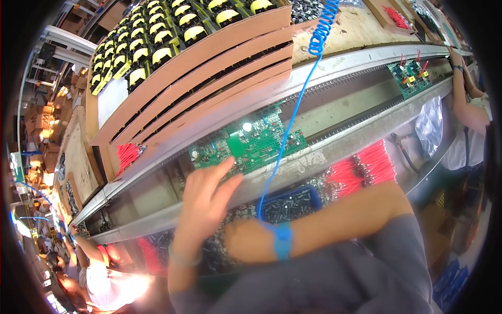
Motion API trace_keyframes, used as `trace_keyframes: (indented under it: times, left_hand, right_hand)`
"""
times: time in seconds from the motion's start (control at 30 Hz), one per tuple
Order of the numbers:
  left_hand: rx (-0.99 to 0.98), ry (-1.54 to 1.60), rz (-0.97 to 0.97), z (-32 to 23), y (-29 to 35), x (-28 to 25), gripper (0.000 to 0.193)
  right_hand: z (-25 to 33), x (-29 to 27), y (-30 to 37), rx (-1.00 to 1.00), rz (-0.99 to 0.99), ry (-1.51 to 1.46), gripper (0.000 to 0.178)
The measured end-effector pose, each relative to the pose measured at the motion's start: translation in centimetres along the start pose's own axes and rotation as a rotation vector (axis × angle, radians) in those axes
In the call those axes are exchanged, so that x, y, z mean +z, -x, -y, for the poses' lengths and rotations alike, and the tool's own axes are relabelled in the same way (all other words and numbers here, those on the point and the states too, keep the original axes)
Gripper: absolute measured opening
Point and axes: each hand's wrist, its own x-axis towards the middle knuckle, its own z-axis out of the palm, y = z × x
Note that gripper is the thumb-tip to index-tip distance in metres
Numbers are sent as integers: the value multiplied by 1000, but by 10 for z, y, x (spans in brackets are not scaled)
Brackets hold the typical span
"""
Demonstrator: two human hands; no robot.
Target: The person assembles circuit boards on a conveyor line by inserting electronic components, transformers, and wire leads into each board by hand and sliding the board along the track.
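Note:
My left hand (206, 196) reaches up to the lower edge of a green circuit board (251, 138); thumb and fingers are apart, and nothing shows between them. The board, fitted with small components, lies across the rails of a metal conveyor (334, 128). Lower down, my right hand (246, 239) is over a heap of small dark and silvery parts (209, 246), beside a blue bin (317, 198) of similar parts. Its fingers are blurred and partly hidden. A blue wrist strap (283, 240) circles my right wrist, and its blue cord (289, 136) crosses in front of the board.
Stacked cardboard trays (209, 68) of yellow-and-black parts stand beyond the conveyor. Red wire bundles (374, 165) lie right of the blue bin. Another board (410, 78) sits farther right on the rails, near a co-worker's arm (463, 99). A clear plastic bag (430, 125) is nearby.

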Motion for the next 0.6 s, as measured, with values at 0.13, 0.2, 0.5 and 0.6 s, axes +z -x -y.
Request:
trace_keyframes:
  times: [0.13,0.2,0.5,0.6]
  left_hand:
    - [-298,141,175,-15,75,-29,32]
    - [-444,168,275,-39,100,-47,33]
    - [-573,137,208,-68,123,-11,27]
    - [-558,153,169,-67,125,-12,15]
  right_hand:
    - [-2,0,0,53,39,20,29]
    - [1,8,-2,25,-33,44,29]
    - [7,9,-2,42,94,310,20]
    - [3,2,-5,20,135,207,18]
